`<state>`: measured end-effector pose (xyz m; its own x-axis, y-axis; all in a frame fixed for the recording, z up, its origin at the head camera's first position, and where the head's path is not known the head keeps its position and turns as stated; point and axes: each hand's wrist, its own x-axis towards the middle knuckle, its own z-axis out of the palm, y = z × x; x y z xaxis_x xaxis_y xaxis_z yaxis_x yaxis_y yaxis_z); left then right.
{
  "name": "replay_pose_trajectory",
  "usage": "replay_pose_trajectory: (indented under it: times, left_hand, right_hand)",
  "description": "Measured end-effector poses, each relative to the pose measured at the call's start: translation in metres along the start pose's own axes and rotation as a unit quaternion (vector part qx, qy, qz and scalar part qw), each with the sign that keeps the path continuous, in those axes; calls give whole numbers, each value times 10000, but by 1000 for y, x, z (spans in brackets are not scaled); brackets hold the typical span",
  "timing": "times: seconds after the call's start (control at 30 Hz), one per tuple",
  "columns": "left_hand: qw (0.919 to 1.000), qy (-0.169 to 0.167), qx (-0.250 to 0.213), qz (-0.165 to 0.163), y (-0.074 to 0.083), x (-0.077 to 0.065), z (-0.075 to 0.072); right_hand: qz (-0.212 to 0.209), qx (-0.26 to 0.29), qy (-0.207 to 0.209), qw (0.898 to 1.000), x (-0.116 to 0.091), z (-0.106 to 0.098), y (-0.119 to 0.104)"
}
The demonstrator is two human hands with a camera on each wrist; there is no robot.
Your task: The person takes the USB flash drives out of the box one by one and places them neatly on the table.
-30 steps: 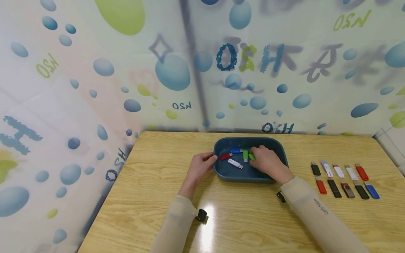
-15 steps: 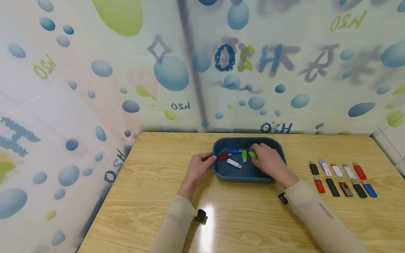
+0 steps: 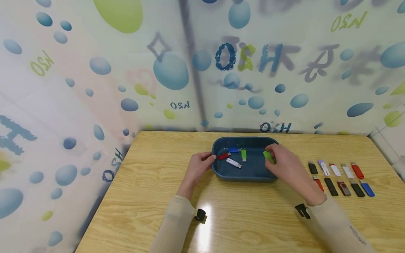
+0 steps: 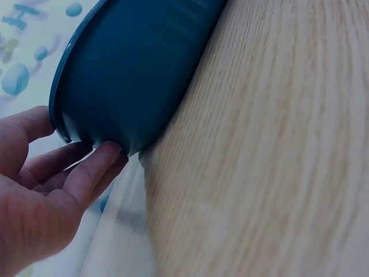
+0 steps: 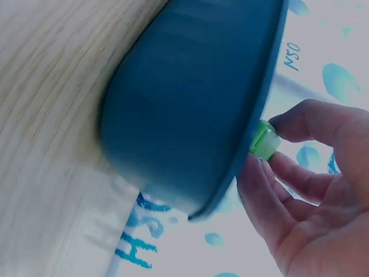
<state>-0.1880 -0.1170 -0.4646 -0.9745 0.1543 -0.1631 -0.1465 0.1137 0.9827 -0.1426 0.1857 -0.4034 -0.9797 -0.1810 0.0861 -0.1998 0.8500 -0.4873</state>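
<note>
In the head view, a dark blue plastic bin (image 3: 243, 179) stands on the wooden table. Its left end is held by my left hand (image 3: 195, 170), thumb at the rim and fingers against the outer wall in the left wrist view. Over the bin's right end, my right hand (image 3: 289, 170) pinches a bright green USB flash drive (image 3: 268, 157) between thumb and fingers. The right wrist view has this drive (image 5: 265, 141) level with the rim. Inside the bin lie a blue flash drive (image 3: 233, 150), another green one (image 3: 243, 155), a red one (image 3: 224, 156) and a white one (image 3: 233, 162).
Two rows of USB flash drives lie on the table to the right, among them a black one (image 3: 313, 167), a red one (image 3: 357, 170) and a blue one (image 3: 367, 188). A patterned wall covering (image 3: 177, 112) rises behind the table (image 3: 152, 189).
My right hand has picked the green flash drive up from among the others and carried it right, to the bin's right side. My left hand stays at the bin's left end.
</note>
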Motion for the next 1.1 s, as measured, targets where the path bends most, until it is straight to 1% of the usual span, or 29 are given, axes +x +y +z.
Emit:
replay_pose_trajectory:
  times: [0.2,0.33,0.57,0.77,0.83,1.03,1.1]
  left_hand:
    - [10000,-12,-67,-23,1,1,1]
    - [9999,14,-114,-17,-1,0,1]
    - [9999,77,-100,15,0,-3,0]
    - [9999,21,-94,-85,1,-1,-1]
    - [9999,-3,-99,-129,6,-3,0]
    - [9999,-81,-62,-135,27,-16,2]
    - [9999,-66,-60,-104,30,-19,3]
  right_hand:
    - [77,108,120,9998,-22,-14,10]
    - [222,121,218,9994,-35,-20,21]
    - [549,74,103,9984,-57,-27,43]
    - [451,-194,304,9983,-78,-30,66]
    - [489,-278,289,9980,-84,-31,73]
    - [833,-373,46,9958,-97,-32,90]
    - [911,-393,-33,9951,-101,-32,95]
